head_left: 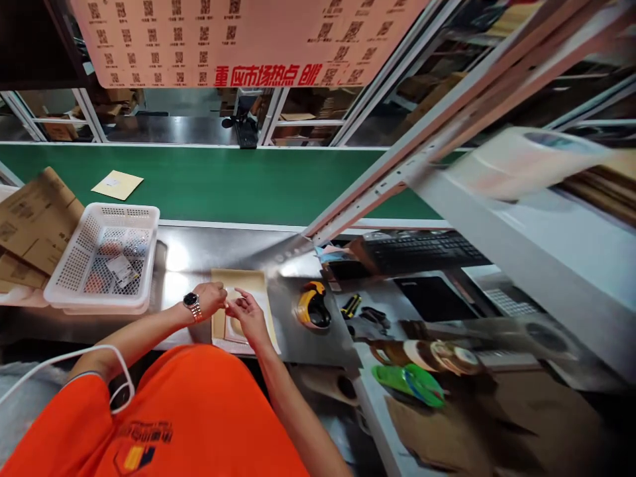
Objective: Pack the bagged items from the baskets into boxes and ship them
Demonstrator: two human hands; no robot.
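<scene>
My left hand (212,298), with a watch (191,300) on its wrist, is closed with its fingertips pinched. Close against it is my right hand (250,319), thumb and fingers drawn together and one finger reaching forward. Whatever the two hands pinch between them is too small to make out. Under both hands a yellowish envelope (261,281) lies flat on the metal table. A paler, squarish piece (236,330) shows on it beneath my right hand, partly covered.
Left stands a white plastic basket (152,258) with small bagged items, beside cardboard (37,212). A yellow tape dispenser (313,306) sits right of the envelope. Behind runs a green conveyor (223,182) bearing another envelope (118,185). A slanting metal post (368,192) and shelf (527,245) crowd the right.
</scene>
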